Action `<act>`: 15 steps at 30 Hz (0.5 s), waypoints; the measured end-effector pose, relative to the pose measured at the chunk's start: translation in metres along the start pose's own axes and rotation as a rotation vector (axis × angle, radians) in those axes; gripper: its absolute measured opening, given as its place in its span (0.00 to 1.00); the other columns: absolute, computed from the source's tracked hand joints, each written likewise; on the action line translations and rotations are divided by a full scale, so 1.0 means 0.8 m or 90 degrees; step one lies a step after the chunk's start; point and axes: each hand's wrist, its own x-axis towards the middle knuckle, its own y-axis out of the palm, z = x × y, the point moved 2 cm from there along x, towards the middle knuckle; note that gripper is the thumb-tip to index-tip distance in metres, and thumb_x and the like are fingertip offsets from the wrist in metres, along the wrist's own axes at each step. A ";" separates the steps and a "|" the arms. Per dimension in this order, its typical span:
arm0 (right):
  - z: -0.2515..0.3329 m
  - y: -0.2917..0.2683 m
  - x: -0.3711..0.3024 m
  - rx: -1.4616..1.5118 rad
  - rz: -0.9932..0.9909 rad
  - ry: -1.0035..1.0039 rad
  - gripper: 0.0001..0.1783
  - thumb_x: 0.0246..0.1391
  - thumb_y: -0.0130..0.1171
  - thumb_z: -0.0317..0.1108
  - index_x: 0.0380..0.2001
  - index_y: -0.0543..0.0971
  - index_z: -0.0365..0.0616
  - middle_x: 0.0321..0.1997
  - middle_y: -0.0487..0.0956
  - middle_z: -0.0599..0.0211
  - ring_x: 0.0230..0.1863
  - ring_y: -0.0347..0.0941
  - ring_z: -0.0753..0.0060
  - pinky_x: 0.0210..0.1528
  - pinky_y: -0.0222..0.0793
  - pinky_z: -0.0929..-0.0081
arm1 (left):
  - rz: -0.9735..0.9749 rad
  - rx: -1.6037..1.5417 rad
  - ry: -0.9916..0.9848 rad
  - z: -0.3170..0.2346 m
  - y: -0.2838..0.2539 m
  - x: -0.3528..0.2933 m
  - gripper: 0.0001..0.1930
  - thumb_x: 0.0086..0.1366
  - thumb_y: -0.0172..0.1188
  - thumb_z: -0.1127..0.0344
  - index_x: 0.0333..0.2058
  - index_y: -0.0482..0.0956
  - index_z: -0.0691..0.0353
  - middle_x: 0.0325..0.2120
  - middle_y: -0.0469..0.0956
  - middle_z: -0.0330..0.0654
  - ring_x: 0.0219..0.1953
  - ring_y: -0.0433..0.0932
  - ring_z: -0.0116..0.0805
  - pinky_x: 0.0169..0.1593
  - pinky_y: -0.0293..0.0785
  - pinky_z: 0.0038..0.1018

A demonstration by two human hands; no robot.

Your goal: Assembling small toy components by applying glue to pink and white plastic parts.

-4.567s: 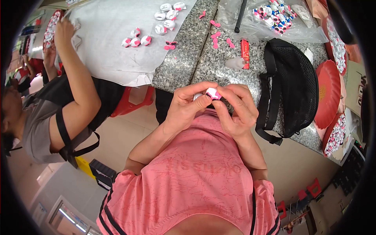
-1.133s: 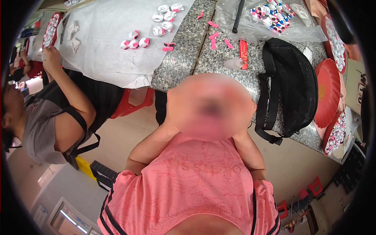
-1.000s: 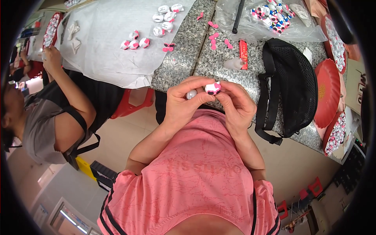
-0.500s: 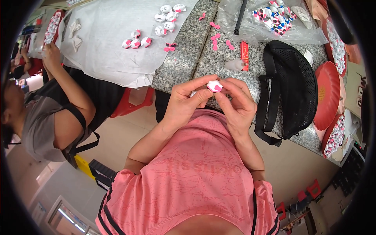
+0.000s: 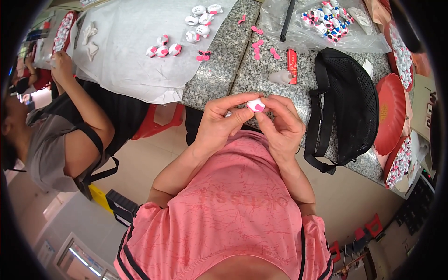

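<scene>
Close in front of me, both hands pinch a small rounded white piece with a pink patch (image 5: 255, 106). My left hand (image 5: 221, 119) has its thumb and index finger on the left side of it. On the other side, the fingertips and thumb of my right hand (image 5: 283, 120) press against it. A bit of something white shows between the left fingers, too covered to name. Farther off on the white sheet lie several similar white-and-pink pieces (image 5: 161, 51) and a group of mostly white ones (image 5: 204, 18).
Thin pink shapes (image 5: 257, 43), a small translucent bottle (image 5: 280, 77) and a red packet (image 5: 292, 66) lie on the granite table. To the right are a black mesh bag (image 5: 350, 105) and a red fluted tray (image 5: 389, 114). A plastic bag holds colourful pieces (image 5: 326, 21). A co-worker (image 5: 56, 144) sits left.
The small piece has turned slightly between my fingers, and my left index finger has come down a little. The rest looks the same.
</scene>
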 end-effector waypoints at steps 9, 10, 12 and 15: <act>0.000 0.000 0.000 0.001 -0.006 0.011 0.18 0.38 0.60 0.14 0.38 0.77 0.35 0.39 0.72 0.62 0.33 0.71 0.78 0.36 0.67 0.83 | -0.001 -0.035 -0.006 0.001 0.003 0.002 0.14 0.58 0.55 0.75 0.45 0.74 0.64 0.25 0.76 0.32 0.15 0.56 0.11 0.15 0.48 0.12; 0.000 0.001 0.000 0.001 -0.007 0.011 0.18 0.38 0.60 0.14 0.38 0.77 0.35 0.39 0.72 0.62 0.33 0.71 0.78 0.36 0.67 0.83 | -0.011 -0.048 -0.003 0.002 0.003 0.002 0.15 0.58 0.55 0.75 0.45 0.74 0.64 0.25 0.76 0.32 0.15 0.56 0.11 0.15 0.48 0.13; -0.002 0.001 0.000 -0.001 -0.013 0.027 0.18 0.39 0.60 0.14 0.38 0.77 0.35 0.39 0.72 0.62 0.33 0.71 0.78 0.36 0.67 0.84 | -0.020 -0.061 0.000 0.004 0.003 0.002 0.15 0.58 0.55 0.75 0.45 0.74 0.64 0.25 0.76 0.33 0.15 0.56 0.11 0.15 0.47 0.13; -0.003 0.001 0.000 0.004 -0.018 0.034 0.18 0.39 0.59 0.14 0.38 0.77 0.35 0.39 0.71 0.62 0.33 0.71 0.78 0.36 0.67 0.84 | -0.017 -0.072 0.003 0.008 0.003 0.001 0.15 0.58 0.54 0.75 0.46 0.73 0.64 0.27 0.76 0.33 0.15 0.55 0.11 0.15 0.48 0.13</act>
